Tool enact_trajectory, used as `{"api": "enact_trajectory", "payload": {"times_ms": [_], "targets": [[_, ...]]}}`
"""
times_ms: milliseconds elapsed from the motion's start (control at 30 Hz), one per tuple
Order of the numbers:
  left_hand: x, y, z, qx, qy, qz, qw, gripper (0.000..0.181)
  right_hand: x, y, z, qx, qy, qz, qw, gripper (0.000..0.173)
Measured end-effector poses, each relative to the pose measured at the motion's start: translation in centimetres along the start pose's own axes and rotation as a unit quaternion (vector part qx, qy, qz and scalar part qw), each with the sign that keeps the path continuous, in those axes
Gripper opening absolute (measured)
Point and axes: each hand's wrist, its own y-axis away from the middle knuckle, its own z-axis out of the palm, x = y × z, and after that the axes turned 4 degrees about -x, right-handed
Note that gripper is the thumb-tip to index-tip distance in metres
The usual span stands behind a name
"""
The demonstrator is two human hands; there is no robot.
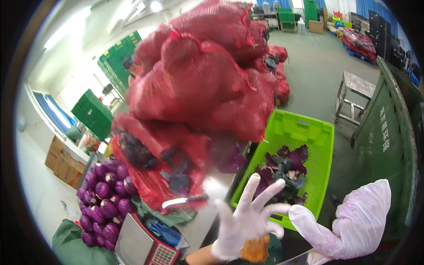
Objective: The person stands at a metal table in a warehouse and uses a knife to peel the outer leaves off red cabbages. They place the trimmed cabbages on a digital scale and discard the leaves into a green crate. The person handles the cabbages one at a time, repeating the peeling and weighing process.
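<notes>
My left hand (250, 217), in a white glove, is held up with its fingers spread and nothing in it. To its right is my right hand (356, 225) in a purple-stained white glove, thumb apart from the other fingers and no object visible in it. The thumb is close to a left fingertip; whether they touch I cannot tell. Beyond the hands, a bright green plastic crate (326, 159) holds purple and dark cabbage leaves (291, 165). A knife (184, 200) with a dark handle lies left of my left hand, at the edge of an opened red mesh sack (149, 180).
Full red mesh sacks (198, 82) are piled high ahead. Trimmed purple cabbages (102, 205) are heaped at left, beside a digital scale (135, 235). A large green bin (381, 139) stands at right, near a metal stool (357, 86). Blue gloves (165, 232) lie beside the scale.
</notes>
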Motion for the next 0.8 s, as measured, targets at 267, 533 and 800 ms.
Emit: {"api": "enact_trajectory", "payload": {"times_ms": [267,533,800], "targets": [[-2.3,1.7,3.3,0.204,0.245,-0.271,0.908,0.052,-0.1,1.3,3.4,-0.006,-0.047,0.032,0.998,0.033],[-8.2,4.2,-2.3,0.076,0.235,-0.413,0.876,0.047,-0.6,3.4,5.8,0.007,-0.104,0.081,0.991,0.029],[-7.6,3.8,-3.0,0.054,0.214,-0.415,0.883,0.042,8.8,4.1,8.4,-0.374,-0.533,0.130,0.747,0.024]]}}
